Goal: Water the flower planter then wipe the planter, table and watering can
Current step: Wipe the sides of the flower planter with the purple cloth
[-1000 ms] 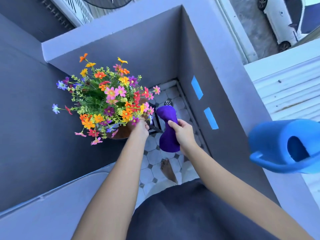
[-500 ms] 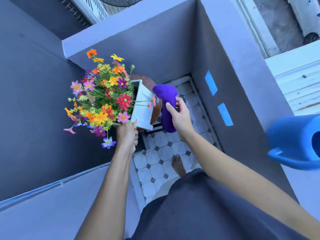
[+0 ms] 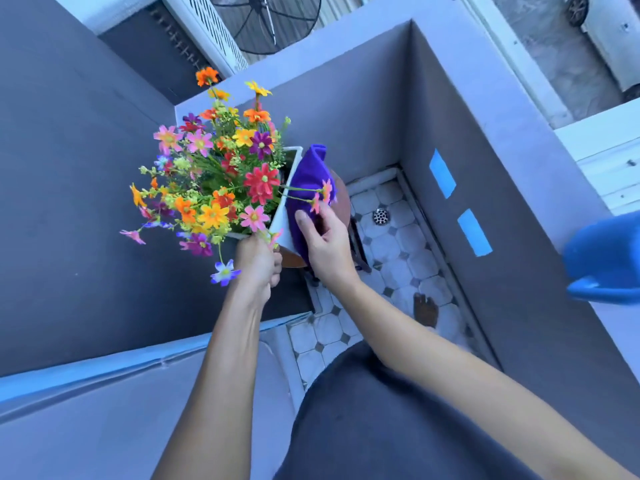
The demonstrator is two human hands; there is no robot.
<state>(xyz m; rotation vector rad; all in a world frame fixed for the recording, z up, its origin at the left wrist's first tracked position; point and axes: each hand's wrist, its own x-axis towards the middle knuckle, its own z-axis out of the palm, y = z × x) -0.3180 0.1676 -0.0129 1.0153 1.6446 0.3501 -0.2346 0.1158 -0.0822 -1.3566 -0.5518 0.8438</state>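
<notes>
— Fingers first: what is each grip doing?

— The left hand (image 3: 258,263) is curled tight around the near corner of the white planter (image 3: 284,216), under the blooms. The right hand (image 3: 325,244) lies fairly flat, fingers together, pressing a purple cloth (image 3: 309,178) against the planter's right wall.

— Where does the planter stand?

— It is tilted to the left, its open rim turned that way, so the right wall faces up toward the camera. A round brown tabletop (image 3: 341,202) shows just behind and below it. Whether the planter touches that surface I cannot tell; the cloth and hand cover the spot.

— And the flowers?

— The flowers (image 3: 214,174), orange, pink, red, yellow and purple, spread out to the left of the planter. Two pink ones on thin stems reach right across the cloth, touching the right hand's fingers.

— What lies further out?

— A blue watering can (image 3: 604,261) at the right edge, on top of the grey ledge (image 3: 485,109), well apart from both hands. Below is a white tiled floor (image 3: 408,258) with a round metal drain (image 3: 381,216) and a bare foot (image 3: 426,308) on it.
</notes>
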